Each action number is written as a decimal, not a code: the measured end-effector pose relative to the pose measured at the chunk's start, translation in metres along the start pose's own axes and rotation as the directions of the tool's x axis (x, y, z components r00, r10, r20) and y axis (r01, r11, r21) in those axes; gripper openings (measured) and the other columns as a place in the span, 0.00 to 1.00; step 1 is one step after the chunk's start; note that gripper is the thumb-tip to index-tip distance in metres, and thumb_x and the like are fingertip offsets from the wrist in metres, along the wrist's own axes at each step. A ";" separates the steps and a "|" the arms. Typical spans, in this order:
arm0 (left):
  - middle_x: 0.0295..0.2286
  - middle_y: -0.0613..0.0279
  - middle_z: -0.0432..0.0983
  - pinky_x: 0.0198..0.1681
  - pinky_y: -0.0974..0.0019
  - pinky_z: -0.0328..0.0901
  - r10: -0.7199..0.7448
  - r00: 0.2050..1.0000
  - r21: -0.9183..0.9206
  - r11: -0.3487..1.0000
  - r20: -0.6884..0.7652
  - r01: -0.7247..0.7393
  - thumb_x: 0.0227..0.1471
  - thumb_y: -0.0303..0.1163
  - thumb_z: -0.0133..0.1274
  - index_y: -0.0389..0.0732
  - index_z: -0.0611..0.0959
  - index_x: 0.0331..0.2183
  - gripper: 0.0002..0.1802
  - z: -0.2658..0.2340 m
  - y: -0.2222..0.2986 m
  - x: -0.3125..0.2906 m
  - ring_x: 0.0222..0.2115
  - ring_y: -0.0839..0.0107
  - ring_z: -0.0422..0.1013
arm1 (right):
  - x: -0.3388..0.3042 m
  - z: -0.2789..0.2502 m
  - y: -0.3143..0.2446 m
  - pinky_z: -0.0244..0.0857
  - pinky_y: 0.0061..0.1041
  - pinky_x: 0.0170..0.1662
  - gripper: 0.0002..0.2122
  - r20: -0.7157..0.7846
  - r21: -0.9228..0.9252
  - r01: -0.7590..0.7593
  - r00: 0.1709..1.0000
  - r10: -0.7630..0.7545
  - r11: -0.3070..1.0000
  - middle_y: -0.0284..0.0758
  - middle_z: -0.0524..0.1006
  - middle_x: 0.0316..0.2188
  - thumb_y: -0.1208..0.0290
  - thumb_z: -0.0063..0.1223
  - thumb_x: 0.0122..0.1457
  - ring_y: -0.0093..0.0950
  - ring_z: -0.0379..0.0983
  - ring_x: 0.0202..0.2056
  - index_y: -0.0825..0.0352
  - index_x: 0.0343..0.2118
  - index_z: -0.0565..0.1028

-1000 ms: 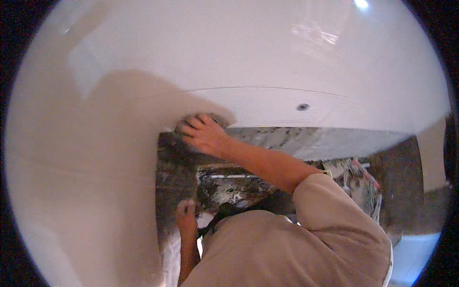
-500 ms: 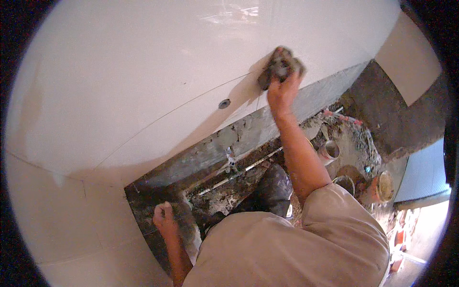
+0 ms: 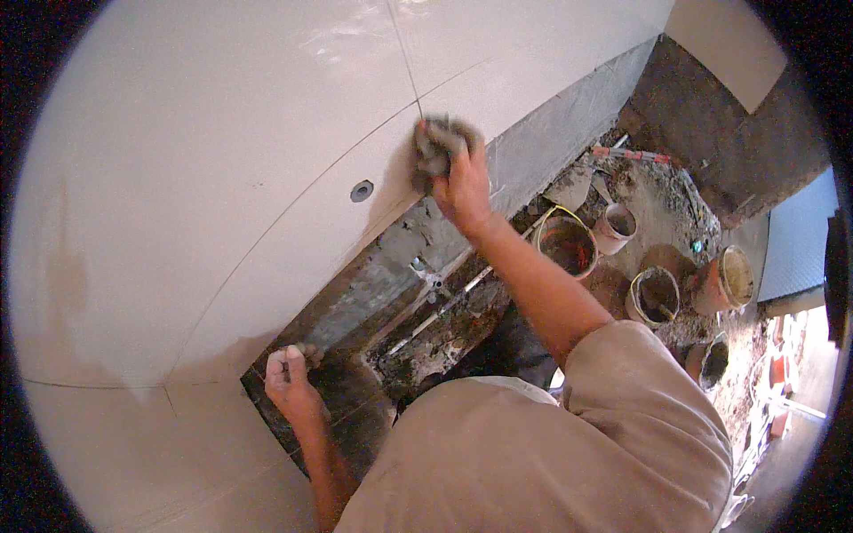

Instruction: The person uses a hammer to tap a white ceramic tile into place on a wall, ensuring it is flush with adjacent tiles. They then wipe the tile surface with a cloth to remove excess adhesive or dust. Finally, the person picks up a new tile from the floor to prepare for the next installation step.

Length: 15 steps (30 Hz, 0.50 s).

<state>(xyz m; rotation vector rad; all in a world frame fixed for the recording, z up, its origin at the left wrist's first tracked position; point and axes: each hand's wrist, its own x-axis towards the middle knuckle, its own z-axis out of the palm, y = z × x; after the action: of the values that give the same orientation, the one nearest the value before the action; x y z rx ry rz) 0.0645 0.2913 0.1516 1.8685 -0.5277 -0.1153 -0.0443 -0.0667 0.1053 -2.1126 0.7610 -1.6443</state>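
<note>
My right hand [image 3: 466,191] is closed around a bunched, dirty grey rag [image 3: 435,147]. The rag presses on the large pale wall tiles [image 3: 267,160], close to where two thin joint lines meet. A small round hole [image 3: 362,190] in the tile lies just left of it. My left hand [image 3: 291,384] is at the lower left, fingers curled together, by the bottom edge of the tiles. A greyish bit shows beside its fingertips, too small to name, and the inside of the hand is hidden.
Below the tiles runs a bare grey cement strip [image 3: 391,258] with a pipe fitting [image 3: 434,282]. On the rubble-strewn floor at right stand a yellow-rimmed bucket [image 3: 544,233], a pale bucket [image 3: 613,233], an orange bucket [image 3: 711,289] and others. A red-and-white rod [image 3: 631,155] lies farther back.
My right hand has moved the rag leftward and down over the tiles, nearer the hole. My left hand has come up to the tile edge. The whole view has shifted, showing more buckets.
</note>
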 end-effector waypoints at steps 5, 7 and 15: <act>0.27 0.57 0.78 0.33 0.64 0.70 -0.082 0.997 -0.080 0.993 -0.011 0.081 0.62 0.30 0.51 0.35 0.77 0.28 0.11 -0.004 -0.018 -0.001 0.26 0.69 0.73 | -0.076 -0.030 0.017 0.62 0.39 0.59 0.28 0.172 0.043 -0.303 0.941 0.291 0.952 0.45 0.73 0.48 0.88 0.48 0.47 0.46 0.67 0.54 0.61 0.53 0.76; 0.27 0.57 0.78 0.33 0.64 0.70 -0.096 0.995 -0.068 0.993 0.031 0.098 0.63 0.30 0.50 0.36 0.77 0.27 0.11 -0.001 -0.020 -0.002 0.26 0.69 0.74 | -0.077 -0.039 0.016 0.62 0.36 0.59 0.29 0.111 0.021 -0.333 0.938 0.329 0.943 0.43 0.75 0.47 0.89 0.47 0.45 0.43 0.68 0.54 0.60 0.53 0.77; 0.18 0.63 0.71 0.24 0.66 0.64 -0.076 0.942 0.065 0.996 0.327 0.058 0.67 0.37 0.45 0.38 0.74 0.22 0.21 0.040 -0.030 -0.001 0.19 0.74 0.66 | -0.082 -0.029 -0.021 0.62 0.40 0.58 0.29 0.300 0.021 -0.130 0.947 0.118 0.991 0.47 0.73 0.50 0.83 0.54 0.44 0.49 0.67 0.53 0.61 0.54 0.74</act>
<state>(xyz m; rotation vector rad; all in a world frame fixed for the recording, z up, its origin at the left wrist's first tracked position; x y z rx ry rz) 0.0598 0.2650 0.1097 1.9314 -0.7011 -0.4707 -0.0828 0.0016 0.0615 -2.1688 0.7382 -1.2278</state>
